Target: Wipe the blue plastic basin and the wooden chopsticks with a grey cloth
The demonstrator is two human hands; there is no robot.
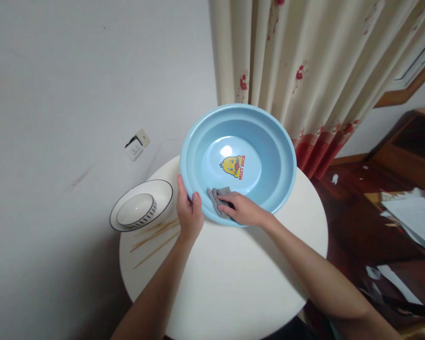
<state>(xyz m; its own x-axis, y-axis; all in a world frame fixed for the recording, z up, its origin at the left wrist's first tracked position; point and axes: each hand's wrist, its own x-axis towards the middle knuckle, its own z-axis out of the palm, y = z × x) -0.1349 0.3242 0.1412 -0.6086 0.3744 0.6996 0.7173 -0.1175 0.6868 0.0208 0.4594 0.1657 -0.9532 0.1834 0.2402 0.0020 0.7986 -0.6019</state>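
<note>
A light blue plastic basin (279, 141) with a yellow duck print on its bottom is tilted toward me above the round white table (226, 283). My left hand (190, 212) grips the basin's near left rim, thumb on the inner side and fingers around the outside. Inside the near wall, my right hand (242, 208) presses a folded grey cloth (216, 200) against the blue surface. Part of the cloth is hidden under the right fingers.
Left of the basin, a white bowl (136, 208) sits in a larger dark-rimmed white dish (165, 189) at the table's edge by the wall. Several chopsticks (156, 233) lie near it. Behind hangs a patterned curtain (286, 71); papers (414, 217) are at the right.
</note>
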